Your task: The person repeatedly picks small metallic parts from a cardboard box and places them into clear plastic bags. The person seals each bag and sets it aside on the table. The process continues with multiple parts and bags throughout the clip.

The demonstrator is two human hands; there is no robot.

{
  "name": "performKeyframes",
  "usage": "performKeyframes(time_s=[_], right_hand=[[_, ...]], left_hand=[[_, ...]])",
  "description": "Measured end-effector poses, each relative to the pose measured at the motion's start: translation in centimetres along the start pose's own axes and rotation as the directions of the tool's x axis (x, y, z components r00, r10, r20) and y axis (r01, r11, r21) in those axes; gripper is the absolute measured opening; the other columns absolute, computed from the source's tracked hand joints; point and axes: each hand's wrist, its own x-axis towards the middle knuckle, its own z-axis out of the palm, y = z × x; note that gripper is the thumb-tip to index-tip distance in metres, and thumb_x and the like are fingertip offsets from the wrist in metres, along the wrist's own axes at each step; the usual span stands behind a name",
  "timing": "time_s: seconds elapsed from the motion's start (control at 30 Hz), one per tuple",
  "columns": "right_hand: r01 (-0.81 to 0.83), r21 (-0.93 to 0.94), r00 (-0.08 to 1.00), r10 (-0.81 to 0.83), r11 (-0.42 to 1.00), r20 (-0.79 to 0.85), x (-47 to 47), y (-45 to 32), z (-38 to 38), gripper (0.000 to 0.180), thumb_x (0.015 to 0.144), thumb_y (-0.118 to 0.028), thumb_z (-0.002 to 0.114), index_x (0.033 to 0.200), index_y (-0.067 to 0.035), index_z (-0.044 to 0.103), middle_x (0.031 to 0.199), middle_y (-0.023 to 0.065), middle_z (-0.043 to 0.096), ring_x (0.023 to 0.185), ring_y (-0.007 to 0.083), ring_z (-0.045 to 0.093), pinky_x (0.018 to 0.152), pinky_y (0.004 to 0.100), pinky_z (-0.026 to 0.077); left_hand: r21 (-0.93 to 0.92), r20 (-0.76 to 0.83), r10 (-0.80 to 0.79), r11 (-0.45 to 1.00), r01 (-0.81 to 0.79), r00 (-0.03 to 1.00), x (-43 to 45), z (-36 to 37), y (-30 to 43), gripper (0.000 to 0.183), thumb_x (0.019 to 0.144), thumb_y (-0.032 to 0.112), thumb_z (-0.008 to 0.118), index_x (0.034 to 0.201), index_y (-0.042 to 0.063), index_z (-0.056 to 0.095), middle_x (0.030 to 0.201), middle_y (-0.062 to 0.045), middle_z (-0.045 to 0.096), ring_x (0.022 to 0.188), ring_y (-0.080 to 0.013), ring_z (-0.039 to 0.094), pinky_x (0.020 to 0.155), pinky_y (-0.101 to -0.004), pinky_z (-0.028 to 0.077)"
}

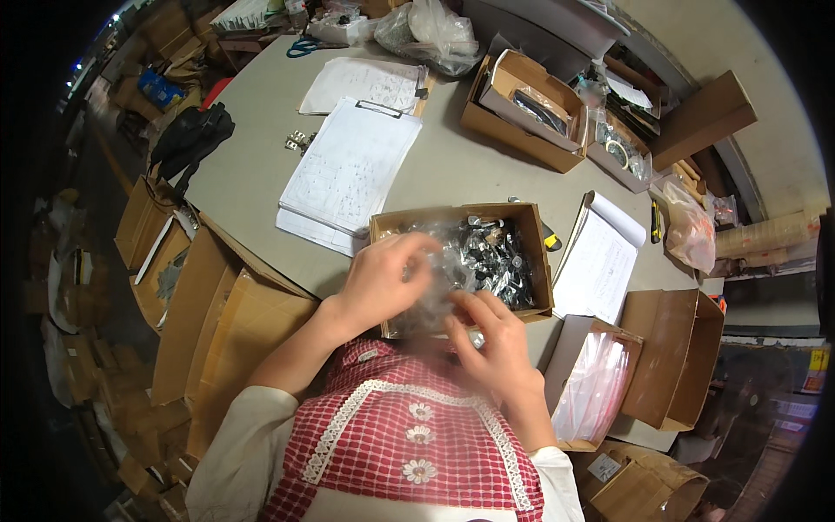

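A cardboard box [545, 261] at the table's near edge holds many small dark and metallic parts in clear plastic [499, 254]. Over its left half is my left hand [391, 274], fingers curled at a blurred, transparent plastic bag [437, 300]. My right hand [492, 336] is at the box's near edge, its fingertips beside the same bag. Motion blur and the see-through plastic hide whether either hand grips the bag. Beyond the box, to the left, papers lie on a clipboard [355, 169].
Right of the box lie a yellow-black utility knife [552, 240], a notepad [600, 261] and a box of clear zip bags [590, 385]. Open cartons [215, 346] stand at the left edge. More boxes [522, 117], plastic bags [430, 32] and scissors [306, 46] sit at the back.
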Motion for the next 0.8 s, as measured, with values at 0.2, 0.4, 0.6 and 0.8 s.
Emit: performKeyframes(time_s=[0.2,0.4,0.6,0.8], right_hand=[[0.406,-0.582,0.817,-0.565,0.705,-0.113,0.9,0.7,-0.8,0.032,0.074,-0.007,0.077,0.105,-0.006,0.068,0.133,0.0168,0.056,0.134,0.0402,0.047,0.115,0.052,0.037],[0.593,-0.562,0.693,-0.721,0.576,-0.008,2.9,2.0,0.3,0.026,0.072,-0.001,0.071,0.098,0.0,0.066,0.123,0.0157,0.064,0.12,0.0338,0.06,0.102,0.0464,0.05],[0.649,-0.545,0.677,-0.73,0.531,0.094,2.0,2.1,0.7,0.029,0.069,0.001,0.068,0.098,0.0,0.067,0.11,0.013,0.069,0.097,0.0283,0.066,0.083,0.0394,0.053],[0.522,-0.491,0.828,-0.552,0.697,0.097,2.4,2.2,-1.0,0.027,0.074,-0.011,0.074,0.099,-0.006,0.069,0.107,0.0083,0.069,0.1,0.0324,0.065,0.087,0.0436,0.048]], left_hand=[[-0.217,0.004,-0.002,0.976,0.003,1.0,0.1,0.8,-0.5,0.02,0.091,0.005,0.066,0.11,0.001,0.072,0.1,-0.011,0.075,0.091,-0.0175,0.072,0.082,-0.0317,0.057],[-0.344,0.051,-0.007,0.939,0.024,0.999,0.4,1.1,0.2,0.016,0.091,0.003,0.067,0.105,0.0,0.073,0.1,-0.008,0.075,0.093,-0.0136,0.069,0.085,-0.03,0.055],[-0.664,0.251,-0.115,0.702,0.258,0.961,0.0,2.1,-0.8,0.024,0.094,0.009,0.069,0.117,-0.001,0.069,0.109,-0.005,0.071,0.104,-0.0149,0.066,0.095,-0.0301,0.051],[-0.887,0.38,0.021,0.292,0.358,0.925,-1.0,2.9,-2.0,0.074,0.09,0.02,0.078,0.152,0.002,0.042,0.138,-0.01,0.061,0.127,-0.0197,0.059,0.109,-0.0341,0.047]])
